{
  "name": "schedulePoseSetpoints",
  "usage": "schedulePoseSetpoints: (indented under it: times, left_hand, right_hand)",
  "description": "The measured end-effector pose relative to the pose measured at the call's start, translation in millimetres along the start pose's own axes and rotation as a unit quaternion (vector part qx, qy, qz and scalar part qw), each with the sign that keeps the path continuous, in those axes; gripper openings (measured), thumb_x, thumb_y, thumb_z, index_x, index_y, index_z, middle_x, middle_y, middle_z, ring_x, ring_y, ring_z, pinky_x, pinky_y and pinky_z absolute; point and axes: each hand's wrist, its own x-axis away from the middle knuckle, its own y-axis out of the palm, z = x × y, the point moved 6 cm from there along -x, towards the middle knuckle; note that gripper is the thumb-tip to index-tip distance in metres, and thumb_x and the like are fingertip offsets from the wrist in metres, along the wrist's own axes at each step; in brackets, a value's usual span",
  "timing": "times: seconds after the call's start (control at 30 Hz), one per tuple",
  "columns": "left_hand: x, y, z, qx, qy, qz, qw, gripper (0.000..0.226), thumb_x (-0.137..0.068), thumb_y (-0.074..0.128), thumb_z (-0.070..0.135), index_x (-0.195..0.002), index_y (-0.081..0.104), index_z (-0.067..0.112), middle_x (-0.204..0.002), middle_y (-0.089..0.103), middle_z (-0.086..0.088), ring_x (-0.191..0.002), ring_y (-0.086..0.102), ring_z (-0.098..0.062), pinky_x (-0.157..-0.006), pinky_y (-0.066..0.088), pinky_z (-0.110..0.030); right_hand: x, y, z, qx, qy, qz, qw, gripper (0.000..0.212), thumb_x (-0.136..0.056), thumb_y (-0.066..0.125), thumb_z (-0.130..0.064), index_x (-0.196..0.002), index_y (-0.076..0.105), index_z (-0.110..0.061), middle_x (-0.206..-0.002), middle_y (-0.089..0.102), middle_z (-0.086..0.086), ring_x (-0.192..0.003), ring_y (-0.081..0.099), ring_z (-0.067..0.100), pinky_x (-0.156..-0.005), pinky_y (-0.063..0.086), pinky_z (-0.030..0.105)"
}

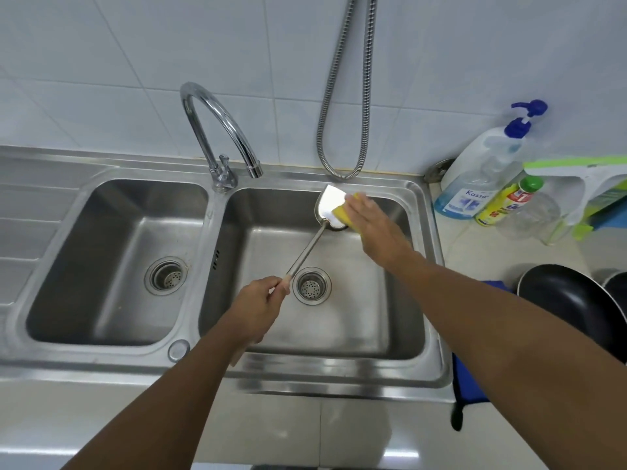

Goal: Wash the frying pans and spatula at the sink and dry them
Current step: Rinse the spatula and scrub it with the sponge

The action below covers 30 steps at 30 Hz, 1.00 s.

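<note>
A steel spatula [307, 249] is held over the right basin of the double sink [422, 212]. My left hand [256, 308] grips its handle end near the drain. Its foamy blade points toward the back wall. My right hand [371, 220] holds a yellow sponge [342, 209] against the blade, fingers laid over it. Two black frying pans stand on the counter at the right: one [570, 300] in full view, the other [618, 290] cut by the frame edge.
A chrome tap [217, 130] arches over the divider, and a metal hose [342, 96] hangs on the tiled wall. A pump soap bottle [481, 171], a yellow bottle [507, 201] and a glass jar [532, 215] stand at the right. A blue cloth [466, 378] lies under the pans.
</note>
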Motion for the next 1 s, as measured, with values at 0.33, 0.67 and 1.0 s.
schedulePoseSetpoints:
  times: [0.33, 0.67, 1.0]
  left_hand:
    - [-4.7, 7.0, 21.3, 0.039, 0.005, 0.014, 0.999, 0.033, -0.108, 0.045, 0.042, -0.101, 0.068, 0.019, -0.054, 0.041, 0.001, -0.036, 0.030, -0.011, -0.038, 0.031, -0.022]
    - [-5.4, 14.8, 35.8, 0.063, 0.015, 0.018, 0.998, 0.032, -0.109, 0.046, 0.036, -0.102, 0.070, 0.015, -0.048, 0.046, 0.011, -0.034, 0.032, -0.008, -0.038, 0.030, -0.023]
    - [-15.4, 11.3, 64.2, 0.037, 0.043, 0.016, 0.998, 0.030, -0.109, 0.046, 0.036, -0.100, 0.068, 0.017, -0.052, 0.043, 0.007, -0.029, 0.031, -0.006, -0.034, 0.030, -0.021]
  right_hand:
    - [-19.5, -3.8, -58.8, -0.167, -0.044, -0.009, 0.985, 0.071, -0.082, 0.058, -0.008, -0.152, 0.042, -0.008, -0.164, 0.030, 0.005, -0.155, 0.014, 0.021, -0.124, 0.015, 0.035]
    - [-20.1, -35.1, -44.8, 0.018, -0.134, 0.158, 0.978, 0.036, -0.088, 0.058, 0.004, -0.123, 0.065, 0.005, -0.136, 0.058, 0.025, -0.128, 0.047, 0.033, -0.113, 0.039, 0.042]
    - [-24.2, -71.0, -27.6, -0.148, 0.046, 0.259, 0.953, 0.054, -0.092, 0.047, 0.014, -0.145, 0.050, 0.000, -0.144, 0.043, 0.024, -0.132, 0.040, 0.038, -0.113, 0.036, 0.044]
